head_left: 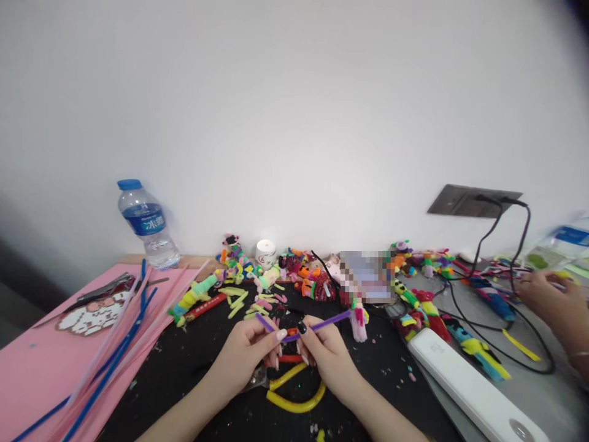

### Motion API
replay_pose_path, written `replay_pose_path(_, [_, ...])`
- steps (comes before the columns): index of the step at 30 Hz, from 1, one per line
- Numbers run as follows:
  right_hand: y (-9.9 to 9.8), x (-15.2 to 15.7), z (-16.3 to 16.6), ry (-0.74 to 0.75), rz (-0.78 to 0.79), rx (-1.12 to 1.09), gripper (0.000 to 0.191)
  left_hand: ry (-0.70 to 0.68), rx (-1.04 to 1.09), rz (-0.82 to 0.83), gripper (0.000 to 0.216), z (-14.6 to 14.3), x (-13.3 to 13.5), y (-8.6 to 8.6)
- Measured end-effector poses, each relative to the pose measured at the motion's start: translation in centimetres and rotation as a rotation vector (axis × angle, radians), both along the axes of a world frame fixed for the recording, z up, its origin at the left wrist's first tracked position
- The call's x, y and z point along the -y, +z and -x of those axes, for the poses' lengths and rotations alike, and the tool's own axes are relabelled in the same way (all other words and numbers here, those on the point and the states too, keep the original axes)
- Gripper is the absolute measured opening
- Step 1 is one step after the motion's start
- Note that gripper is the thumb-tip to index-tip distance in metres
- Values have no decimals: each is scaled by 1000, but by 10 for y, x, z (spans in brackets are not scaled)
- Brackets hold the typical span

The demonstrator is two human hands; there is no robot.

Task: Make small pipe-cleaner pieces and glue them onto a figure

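A purple pipe cleaner stretches between my two hands, bowed a little at its middle. My left hand pinches it near the centre between thumb and finger. Close beside it, my right hand pinches the same pipe cleaner, its dark-painted thumbnail showing. A small orange-red piece sits between the two thumbs; I cannot tell what it is. Below the hands, yellow-handled pliers or scissors lie on the black mat, their front end mostly hidden. Cut pale green pipe cleaner pieces lie just beyond my left hand.
Blue pipe cleaners and scissors lie on a pink board at left, near a water bottle. Pipe cleaner figures line the wall. A white device and black cables are at right, with another person's hand.
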State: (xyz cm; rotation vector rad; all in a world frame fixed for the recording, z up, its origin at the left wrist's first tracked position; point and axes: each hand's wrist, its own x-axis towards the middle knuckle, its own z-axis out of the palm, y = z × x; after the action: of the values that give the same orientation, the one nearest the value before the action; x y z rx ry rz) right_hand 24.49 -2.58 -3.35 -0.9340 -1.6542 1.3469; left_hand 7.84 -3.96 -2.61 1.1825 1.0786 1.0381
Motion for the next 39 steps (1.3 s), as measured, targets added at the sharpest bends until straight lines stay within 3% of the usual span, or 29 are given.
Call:
replay_pose_path(8, [-1, -1, -3, -5, -69, 17, 43, -212, 26, 30, 27, 1, 5, -7])
replay_pose_path(11, [3, -1, -4, -9, -120, 65, 42, -203, 48, 35, 28, 0, 4, -7])
replay_pose_path(15, [7, -2, -4, -60, -219, 165, 40, -90, 20, 12, 28, 1, 3, -4])
replay_pose_path(18, [7, -3, -5, -130, -263, 203, 39, 49, -170, -103, 32, 10, -1, 1])
replay_pose_path(23, [3, -4, -7, -219, -289, 225, 38, 377, -855, -328, 24, 44, -18, 4])
replay_pose_path(25, [3, -3, -7, -219, -295, 231, 38, 397, -1074, -339, 24, 56, -26, -1])
replay_pose_path(28, [4, -2, -6, -207, -294, 240, 38, 314, -1182, -334, 18, 67, -32, -10])
replay_pose_path(32, [5, -3, -6, -203, -309, 253, 37, 272, -1157, -319, 13, 70, -34, -14])
replay_pose_path(35, [5, -3, -6, -210, -309, 243, 36, 332, -1032, -321, 13, 69, -35, -10])
replay_pose_path(39, [4, -2, -6, -234, -259, 171, 37, 461, -664, -338, 17, 59, -34, -2])
